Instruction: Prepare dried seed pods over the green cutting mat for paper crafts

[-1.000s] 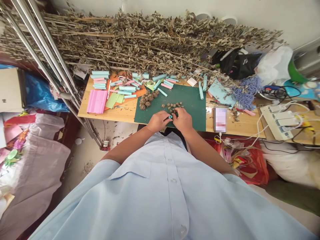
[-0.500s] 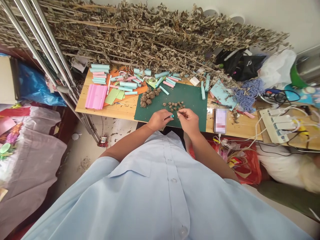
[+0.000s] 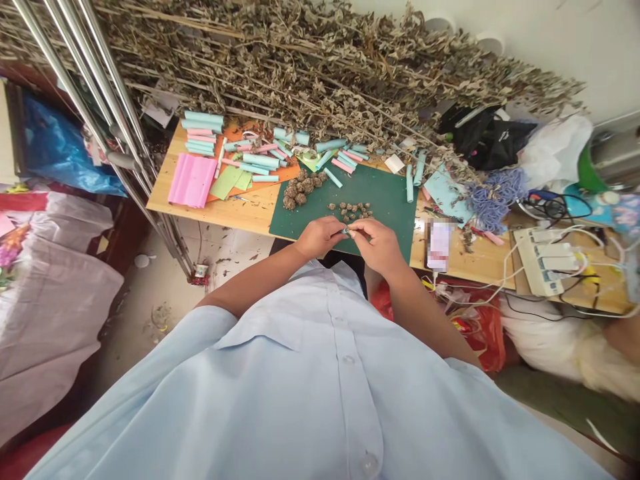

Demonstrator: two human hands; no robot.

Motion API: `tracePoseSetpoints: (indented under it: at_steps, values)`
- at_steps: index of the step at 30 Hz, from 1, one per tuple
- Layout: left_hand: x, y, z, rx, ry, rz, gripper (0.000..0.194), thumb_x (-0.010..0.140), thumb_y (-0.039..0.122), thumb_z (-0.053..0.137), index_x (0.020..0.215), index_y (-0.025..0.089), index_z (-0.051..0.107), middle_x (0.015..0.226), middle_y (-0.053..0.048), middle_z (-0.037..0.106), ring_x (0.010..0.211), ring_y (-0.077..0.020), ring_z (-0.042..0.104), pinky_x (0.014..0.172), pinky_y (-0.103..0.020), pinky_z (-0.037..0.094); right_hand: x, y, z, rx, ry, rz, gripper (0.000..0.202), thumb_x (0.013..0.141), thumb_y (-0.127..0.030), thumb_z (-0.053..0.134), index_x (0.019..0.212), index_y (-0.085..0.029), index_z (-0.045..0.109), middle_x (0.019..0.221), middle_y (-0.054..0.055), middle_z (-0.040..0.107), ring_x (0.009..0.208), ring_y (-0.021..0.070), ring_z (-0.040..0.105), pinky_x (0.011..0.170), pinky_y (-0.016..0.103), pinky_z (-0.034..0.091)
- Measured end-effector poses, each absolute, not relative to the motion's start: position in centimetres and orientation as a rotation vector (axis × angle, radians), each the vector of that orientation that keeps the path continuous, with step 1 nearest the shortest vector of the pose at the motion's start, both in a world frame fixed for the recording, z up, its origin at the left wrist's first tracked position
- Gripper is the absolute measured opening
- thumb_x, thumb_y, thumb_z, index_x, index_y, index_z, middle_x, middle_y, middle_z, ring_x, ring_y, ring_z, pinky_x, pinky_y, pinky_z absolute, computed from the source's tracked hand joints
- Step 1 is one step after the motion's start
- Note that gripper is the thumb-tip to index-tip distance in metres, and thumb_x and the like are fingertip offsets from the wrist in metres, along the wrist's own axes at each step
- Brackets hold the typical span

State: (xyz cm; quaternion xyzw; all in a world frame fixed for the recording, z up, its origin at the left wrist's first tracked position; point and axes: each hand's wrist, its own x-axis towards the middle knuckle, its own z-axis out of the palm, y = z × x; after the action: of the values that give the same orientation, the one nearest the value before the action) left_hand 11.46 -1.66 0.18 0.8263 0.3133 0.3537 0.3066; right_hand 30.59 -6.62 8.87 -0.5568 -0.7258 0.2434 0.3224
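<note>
My left hand [image 3: 319,238] is closed round a small light-blue paper tube [image 3: 345,231], mostly hidden by the fingers. At the tube's open end, my right hand [image 3: 376,245] pinches with thumb and fingers; whatever is between them is too small to make out. Both hands are over the near edge of a dark green cutting mat [image 3: 385,187]. Just beyond the fingertips lie several small brown balls of dried plant matter [image 3: 356,212]. Larger brown balls [image 3: 301,190] are heaped to the left on the mat.
Rolled blue and pink paper tubes [image 3: 260,161] lie along the back, with pink sheets [image 3: 192,180] at left. Dried leafy stalks [image 3: 280,73] are piled behind. On the right are a phone [image 3: 439,245], purple string [image 3: 497,193] and a power strip [image 3: 539,261]. Metal poles [image 3: 115,127] stand left.
My right hand has moved left and its fingertips now meet the tube's open end. The left hand keeps its hold on the tube. The view has shifted slightly.
</note>
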Motion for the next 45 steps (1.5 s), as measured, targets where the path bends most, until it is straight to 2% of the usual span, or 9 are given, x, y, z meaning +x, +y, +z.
tracePoseSetpoints:
  at_steps: [4,15,17,20,22,28,45]
  values:
    - [11.5,-1.6,0.0,2.22,0.828,0.937,0.036,0.107,0.045,0.055,0.11,0.017,0.077,0.099,-0.01,0.075,0.096,-0.0203,0.069,0.084,-0.03,0.053,30.6,-6.5,9.4,-1.439,-2.035,0.57,0.017,0.1,-0.025,0.059,0.105,-0.026,0.075,0.11,0.008,0.079,0.104,0.0252,0.073,0.096,0.043,0.059]
    - [11.6,-1.7,-0.1,2.25,0.847,0.934,0.036,0.108,0.045,0.054,0.107,0.017,0.076,0.097,-0.01,0.074,0.094,-0.0197,0.069,0.081,-0.028,0.051,30.7,-6.4,9.9,-1.46,-2.204,0.506,0.022,0.104,-0.027,0.055,0.111,-0.025,0.076,0.114,0.01,0.077,0.11,0.0274,0.073,0.098,0.044,0.059]
    - [11.6,-1.7,-0.1,2.251,0.85,0.937,0.036,0.108,0.044,0.054,0.108,0.017,0.076,0.097,-0.01,0.074,0.094,-0.0198,0.069,0.08,-0.028,0.051,30.8,-6.4,9.9,-1.479,-2.199,0.521,0.022,0.102,-0.028,0.058,0.115,-0.026,0.075,0.117,0.01,0.077,0.106,0.0272,0.073,0.096,0.044,0.06]
    - [11.6,-1.7,-0.2,2.254,0.849,0.934,0.034,0.108,0.041,0.052,0.112,0.017,0.076,0.099,-0.011,0.074,0.095,-0.0203,0.069,0.08,-0.029,0.052,31.1,-6.5,9.8,-1.513,-2.17,0.545,0.027,0.097,-0.027,0.065,0.123,-0.026,0.073,0.122,0.009,0.076,0.086,0.0233,0.074,0.087,0.042,0.062]
    - [11.6,-1.7,-0.2,2.253,0.852,0.93,0.034,0.109,0.039,0.052,0.112,0.017,0.076,0.099,-0.011,0.074,0.096,-0.0205,0.07,0.082,-0.03,0.052,31.3,-6.5,9.7,-1.528,-2.162,0.544,0.03,0.094,-0.025,0.068,0.124,-0.026,0.073,0.121,0.008,0.076,0.081,0.0217,0.072,0.084,0.041,0.061]
    - [11.7,-1.7,-0.2,2.223,0.842,0.93,0.037,0.108,0.046,0.053,0.113,0.018,0.076,0.099,-0.01,0.075,0.097,-0.0209,0.07,0.083,-0.03,0.053,31.2,-6.1,9.8,-1.532,-2.207,0.506,0.016,0.095,-0.023,0.065,0.108,-0.026,0.075,0.102,0.006,0.078,0.097,0.0257,0.073,0.089,0.04,0.058]
    - [11.6,-1.7,-0.2,2.225,0.834,0.933,0.037,0.108,0.046,0.053,0.111,0.018,0.076,0.098,-0.01,0.075,0.096,-0.0209,0.07,0.083,-0.031,0.053,30.7,-5.1,10.4,-1.582,-2.348,0.48,0.016,0.097,-0.022,0.06,0.094,-0.024,0.075,0.098,0.007,0.078,0.094,0.0264,0.071,0.086,0.04,0.053]
